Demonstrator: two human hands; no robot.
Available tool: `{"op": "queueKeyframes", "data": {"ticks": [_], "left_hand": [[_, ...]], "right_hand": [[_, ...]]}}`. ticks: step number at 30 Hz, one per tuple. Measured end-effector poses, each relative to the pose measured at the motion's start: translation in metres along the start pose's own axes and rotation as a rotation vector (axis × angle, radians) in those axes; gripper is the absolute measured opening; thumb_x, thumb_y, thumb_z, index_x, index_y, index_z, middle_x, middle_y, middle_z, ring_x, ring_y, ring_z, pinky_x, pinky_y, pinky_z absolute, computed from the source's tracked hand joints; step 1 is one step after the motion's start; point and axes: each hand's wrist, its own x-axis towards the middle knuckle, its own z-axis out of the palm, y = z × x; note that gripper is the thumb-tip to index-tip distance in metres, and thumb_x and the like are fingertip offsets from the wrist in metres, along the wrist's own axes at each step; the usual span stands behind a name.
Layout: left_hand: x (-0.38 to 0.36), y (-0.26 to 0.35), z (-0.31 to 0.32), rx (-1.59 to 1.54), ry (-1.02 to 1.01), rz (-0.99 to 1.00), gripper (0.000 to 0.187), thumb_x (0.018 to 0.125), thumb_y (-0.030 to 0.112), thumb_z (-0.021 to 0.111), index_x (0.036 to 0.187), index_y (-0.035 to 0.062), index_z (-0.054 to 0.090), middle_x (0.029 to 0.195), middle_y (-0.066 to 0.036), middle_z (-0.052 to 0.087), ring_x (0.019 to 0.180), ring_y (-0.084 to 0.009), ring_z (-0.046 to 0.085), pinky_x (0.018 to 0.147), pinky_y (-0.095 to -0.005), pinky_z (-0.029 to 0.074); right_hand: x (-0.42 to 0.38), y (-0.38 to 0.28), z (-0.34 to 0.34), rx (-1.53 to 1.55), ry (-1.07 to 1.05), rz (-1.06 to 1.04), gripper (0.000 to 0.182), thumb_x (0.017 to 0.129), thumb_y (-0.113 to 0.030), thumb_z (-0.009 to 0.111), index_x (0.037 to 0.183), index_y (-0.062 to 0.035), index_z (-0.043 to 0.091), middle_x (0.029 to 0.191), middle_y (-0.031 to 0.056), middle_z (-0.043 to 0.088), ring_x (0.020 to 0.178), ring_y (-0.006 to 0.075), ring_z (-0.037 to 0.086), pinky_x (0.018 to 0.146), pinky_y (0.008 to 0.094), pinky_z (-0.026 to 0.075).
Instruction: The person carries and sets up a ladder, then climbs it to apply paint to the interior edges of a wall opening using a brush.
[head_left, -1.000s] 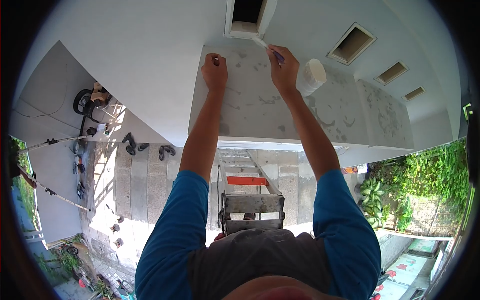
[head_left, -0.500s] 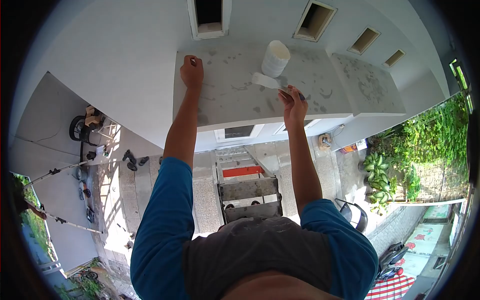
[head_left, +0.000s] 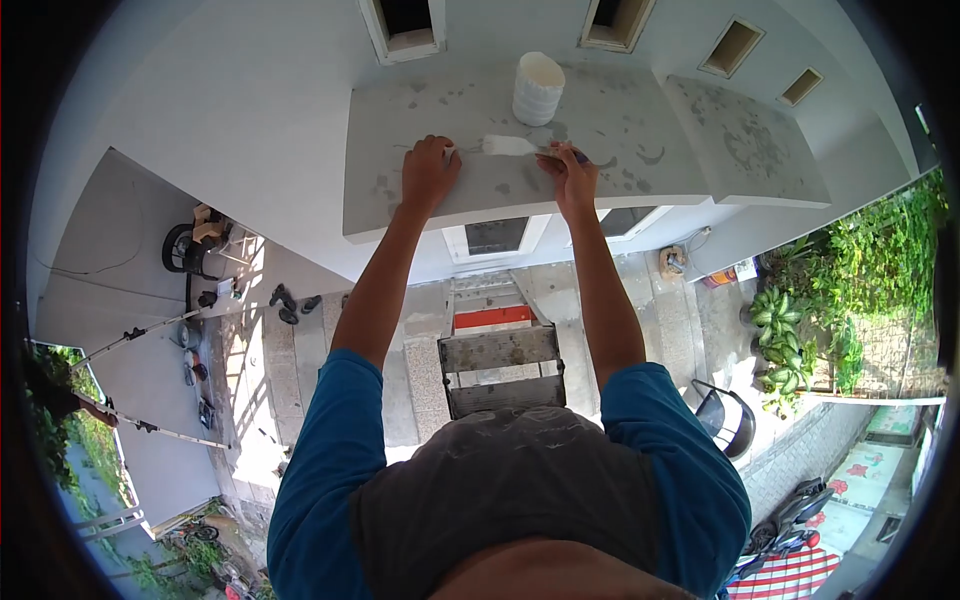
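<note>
Right hand (head_left: pixel 573 184): fingers clamped on a flat, white-headed, purple-handled tool (head_left: pixel 508 146) over the mottled grey ledge (head_left: pixel 455 112); a light grip best steadies its edge. Left hand (head_left: pixel 429 178): fingers curled, contents unclear

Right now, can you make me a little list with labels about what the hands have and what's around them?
right hand: holds the brush, its white end pointing toward the left hand
left hand: fingers curled, over the ledge; can't tell if it holds something small
cup: white, upright on the ledge, not touched by either hand
holes: four, in the wall beyond the ledge
ladder: below the ledge, with a red part
plants: green, off to the right
</note>
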Motion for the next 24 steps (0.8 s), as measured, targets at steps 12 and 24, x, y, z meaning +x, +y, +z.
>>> {"op": "queueKeyframes", "data": {"ticks": [12, 24], "left_hand": [[0.000, 0.002, 0.003, 0.103, 0.013, 0.015, 0.018, 0.086, 0.021, 0.067, 0.097, 0.0065, 0.067, 0.103, -0.008, 0.063, 0.104, -0.0270, 0.059, 0.092, -0.0420, 0.047], [0.001, 0.008, -0.002, 0.090, -0.017, -0.012, 0.016, 0.084, 0.019, 0.067, 0.093, 0.0057, 0.066, 0.104, -0.008, 0.062, 0.105, -0.0268, 0.058, 0.094, -0.0411, 0.046]], "right_hand": [[0.020, -0.112, 0.051, -0.006, -0.034, -0.120, 0.024, 0.098, -0.012, 0.063, 0.110, 0.0094, 0.063, 0.105, 0.0172, 0.068, 0.086, 0.0303, 0.074, 0.074, 0.0367, 0.064], [0.163, -0.190, 0.130, -1.063, -0.283, -0.539, 0.017, 0.089, -0.014, 0.070, 0.087, 0.0031, 0.066, 0.075, 0.0158, 0.068, 0.066, 0.0255, 0.066, 0.062, 0.0388, 0.053]]}}
